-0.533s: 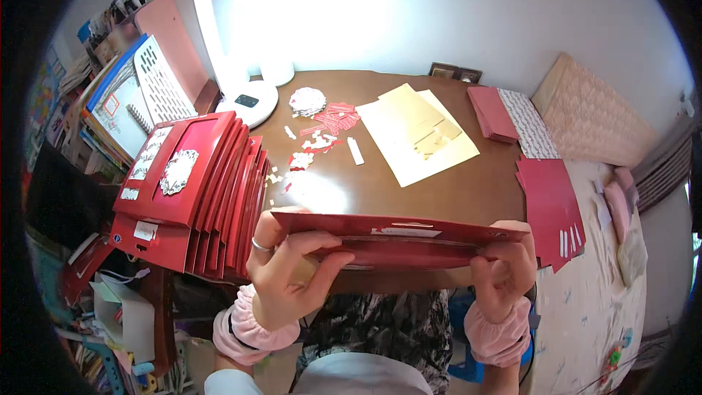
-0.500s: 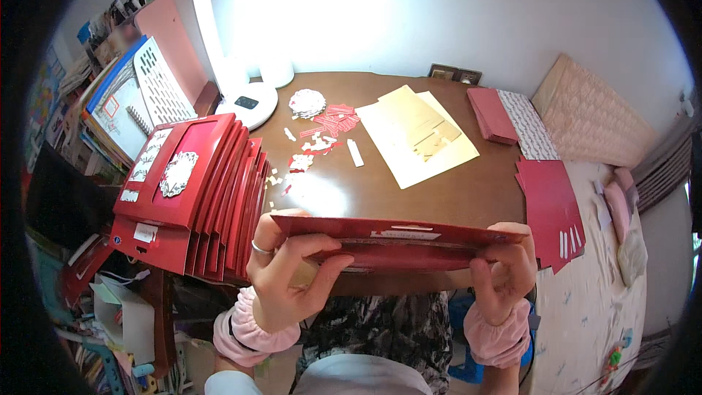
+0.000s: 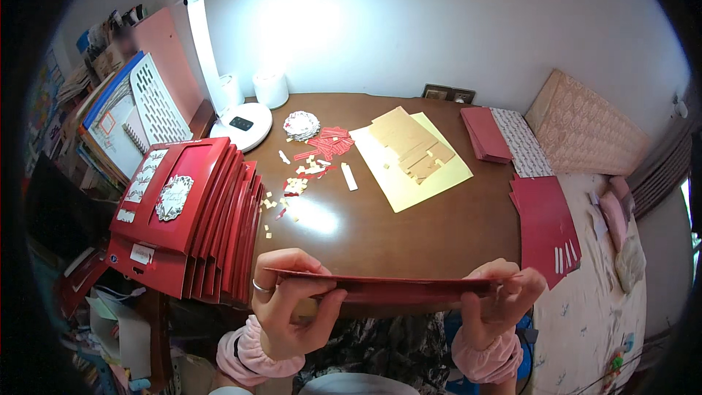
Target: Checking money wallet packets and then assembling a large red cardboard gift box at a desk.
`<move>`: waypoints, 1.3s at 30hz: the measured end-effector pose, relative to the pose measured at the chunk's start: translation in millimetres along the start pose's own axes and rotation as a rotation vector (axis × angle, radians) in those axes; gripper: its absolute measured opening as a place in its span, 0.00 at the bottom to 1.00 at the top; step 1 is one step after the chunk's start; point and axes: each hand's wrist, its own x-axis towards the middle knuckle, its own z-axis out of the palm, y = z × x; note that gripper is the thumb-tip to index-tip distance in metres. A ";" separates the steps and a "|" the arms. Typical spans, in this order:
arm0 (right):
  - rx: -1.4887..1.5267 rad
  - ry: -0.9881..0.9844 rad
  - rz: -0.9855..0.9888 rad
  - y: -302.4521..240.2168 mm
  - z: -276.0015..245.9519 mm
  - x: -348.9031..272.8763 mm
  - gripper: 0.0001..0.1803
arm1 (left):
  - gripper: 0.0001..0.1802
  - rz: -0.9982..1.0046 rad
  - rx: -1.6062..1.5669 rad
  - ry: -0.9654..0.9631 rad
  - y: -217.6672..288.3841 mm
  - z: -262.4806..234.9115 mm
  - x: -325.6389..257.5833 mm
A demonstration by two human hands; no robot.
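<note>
A red card folder (image 3: 402,291) stretches between my two hands above the desk's near edge, seen almost edge-on. My left hand (image 3: 289,314), with a ring on one finger, pinches its left end between thumb and fingers. At the other end, my right hand (image 3: 497,307) grips it the same way, its fingers slightly blurred. What lies inside the folder is hidden. Left of my left hand stands a thick stack of similar red folders (image 3: 208,227); the top one carries a white scalloped label (image 3: 175,197) and patterned strips.
On the brown desk (image 3: 409,241) lie red paper strips (image 3: 333,143), small yellowish squares, scalloped labels (image 3: 302,126) and yellow sheets (image 3: 409,157). A white lamp (image 3: 241,126) stands at the back left. Red cards (image 3: 545,223) lie at the right beside a bed (image 3: 592,300).
The folder has tipped, so its face with the white label no longer shows. Both hands still hold its ends and sit lower in the picture; the whole view has shifted slightly.
</note>
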 end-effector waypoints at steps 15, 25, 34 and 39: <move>0.253 -0.202 0.361 2.9 -11.0 21.1 0.08 | 0.42 -0.055 -0.333 0.225 -5.0 20.4 1.1; 0.486 -0.245 0.447 4.9 -10.2 22.2 0.12 | 0.40 -0.381 -0.581 0.017 -5.6 7.2 12.1; 0.273 -0.241 0.404 -2.0 -6.0 26.8 0.11 | 0.35 -0.356 -0.515 -0.064 -4.3 0.8 18.6; 0.392 -0.251 0.446 1.4 -3.1 30.4 0.12 | 0.32 -0.423 -0.529 -0.125 -3.6 -0.2 17.5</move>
